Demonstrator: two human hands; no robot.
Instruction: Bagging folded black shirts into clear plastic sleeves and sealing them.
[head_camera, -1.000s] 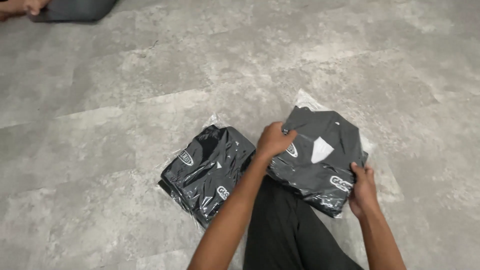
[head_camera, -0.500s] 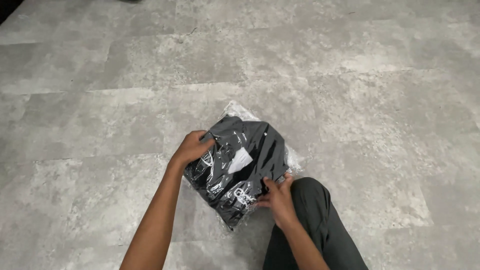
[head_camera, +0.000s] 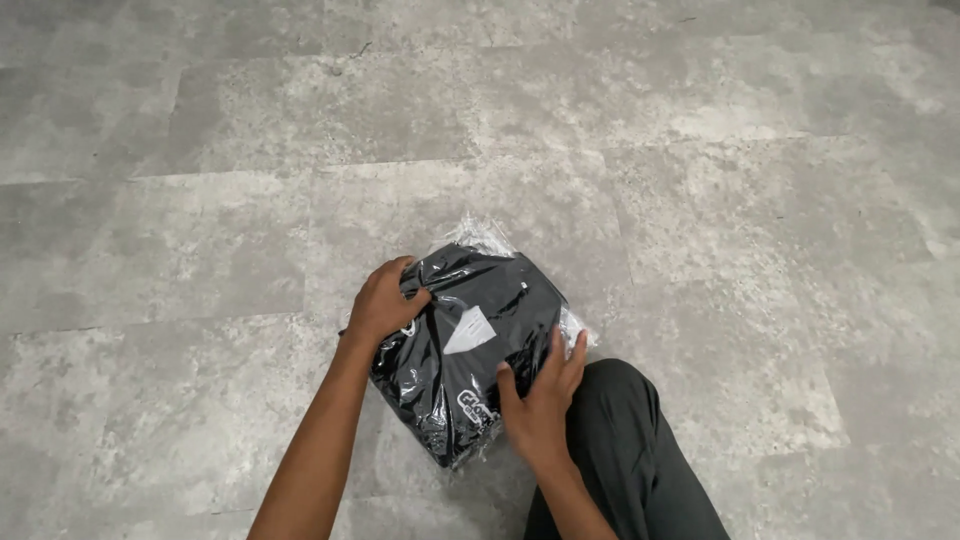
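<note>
A black folded garment in a clear plastic bag (head_camera: 480, 350) lies on the grey floor, a white tag showing at its middle. My left hand (head_camera: 385, 300) curls over the bag's left edge and grips it. My right hand (head_camera: 540, 400) lies flat on the bag's near right corner, fingers spread on the plastic. The bag looks thick, and I cannot tell whether a second pack lies under it.
My knee in dark trousers (head_camera: 620, 450) rests on the floor just right of the bag, below my right hand. Grey stone-look floor tiles (head_camera: 250, 230) stretch all around.
A second bagged garment that lay to the left a second ago is out of sight. Both hands have closed in on one bag, and the view has shifted.
</note>
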